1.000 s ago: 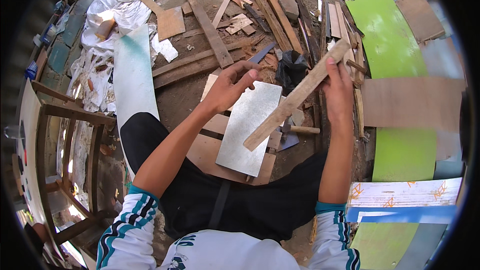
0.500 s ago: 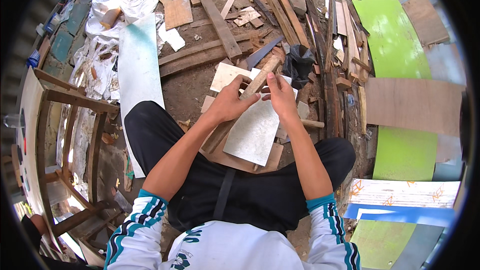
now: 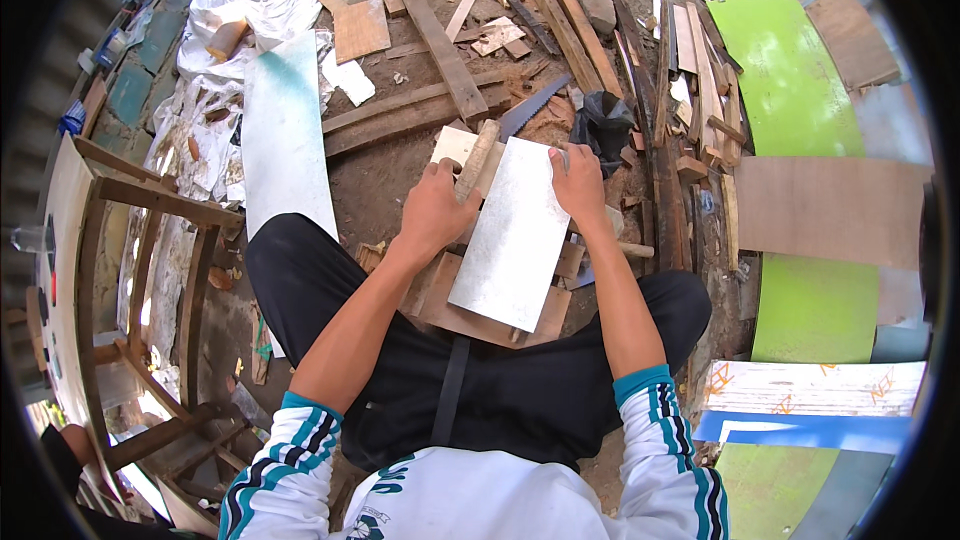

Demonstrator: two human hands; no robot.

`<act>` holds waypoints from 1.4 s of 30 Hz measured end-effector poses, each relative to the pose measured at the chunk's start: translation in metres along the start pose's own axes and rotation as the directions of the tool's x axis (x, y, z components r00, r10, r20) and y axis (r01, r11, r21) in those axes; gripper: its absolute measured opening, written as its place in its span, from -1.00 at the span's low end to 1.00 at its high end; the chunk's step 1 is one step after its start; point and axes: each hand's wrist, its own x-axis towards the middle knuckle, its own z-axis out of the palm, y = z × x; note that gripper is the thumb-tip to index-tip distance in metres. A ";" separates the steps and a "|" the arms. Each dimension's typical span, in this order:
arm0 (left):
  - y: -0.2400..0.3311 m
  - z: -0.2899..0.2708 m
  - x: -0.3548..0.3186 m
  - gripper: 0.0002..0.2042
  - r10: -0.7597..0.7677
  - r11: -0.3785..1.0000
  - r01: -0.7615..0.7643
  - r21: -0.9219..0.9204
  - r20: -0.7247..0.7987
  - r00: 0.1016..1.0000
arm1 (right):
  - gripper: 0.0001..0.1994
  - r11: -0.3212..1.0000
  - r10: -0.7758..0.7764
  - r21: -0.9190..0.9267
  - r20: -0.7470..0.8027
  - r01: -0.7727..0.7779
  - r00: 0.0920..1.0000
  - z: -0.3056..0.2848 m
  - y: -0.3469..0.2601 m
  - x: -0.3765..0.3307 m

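Observation:
A rough wooden stick (image 3: pixel 478 158) stands tilted in my left hand (image 3: pixel 434 208), whose fingers are wrapped round it. To its right, a white rectangular board (image 3: pixel 512 240) lies slanted above my lap. My right hand (image 3: pixel 580 188) pinches that board's upper right edge, thumb on its face and fingers partly hidden. Beneath the board a brown wooden panel (image 3: pixel 440 302) shows across my crossed legs. A pale flat wood piece (image 3: pixel 453 144) lies just beyond my left hand.
A handsaw (image 3: pixel 535 106) and a black plastic bag (image 3: pixel 604 122) lie beyond my hands. Planks and offcuts (image 3: pixel 430 35) cover the ground ahead. A long pale board (image 3: pixel 290 130) and a wooden frame (image 3: pixel 190 310) are at left, green sheets (image 3: pixel 790 70) at right.
The stick has moved left, off the white board, and now only my left hand holds it. My right hand has let go of the stick and taken the board's edge.

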 end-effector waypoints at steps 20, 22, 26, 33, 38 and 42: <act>0.002 0.006 0.003 -0.69 -0.031 0.998 0.035 -0.052 0.073 0.997 | -0.70 0.932 0.082 0.358 -0.071 -0.051 0.994 0.002 0.014 -0.004; 0.000 0.008 0.005 -0.69 -0.054 0.993 0.067 -0.093 0.130 0.990 | -0.72 0.937 0.063 0.349 -0.085 -0.029 0.994 0.004 0.013 -0.003; -0.008 0.005 0.010 -0.69 -0.013 0.992 0.045 -0.122 0.252 0.968 | -0.72 0.941 0.068 0.338 -0.105 -0.029 0.992 0.006 0.013 -0.004; -0.001 0.002 0.014 -0.47 0.029 0.981 0.019 -0.194 0.244 0.969 | -0.54 0.910 0.159 0.390 -0.014 -0.141 0.987 -0.003 0.022 -0.008; 0.010 0.031 0.014 -0.48 0.165 0.981 -0.154 -0.118 0.093 0.982 | -0.55 0.906 0.191 0.389 -0.024 -0.167 0.981 -0.008 0.021 -0.012; 0.016 0.029 0.018 -0.53 0.154 0.988 -0.154 -0.005 0.118 0.981 | -0.56 0.899 0.193 0.407 -0.035 -0.162 0.981 -0.009 0.029 -0.013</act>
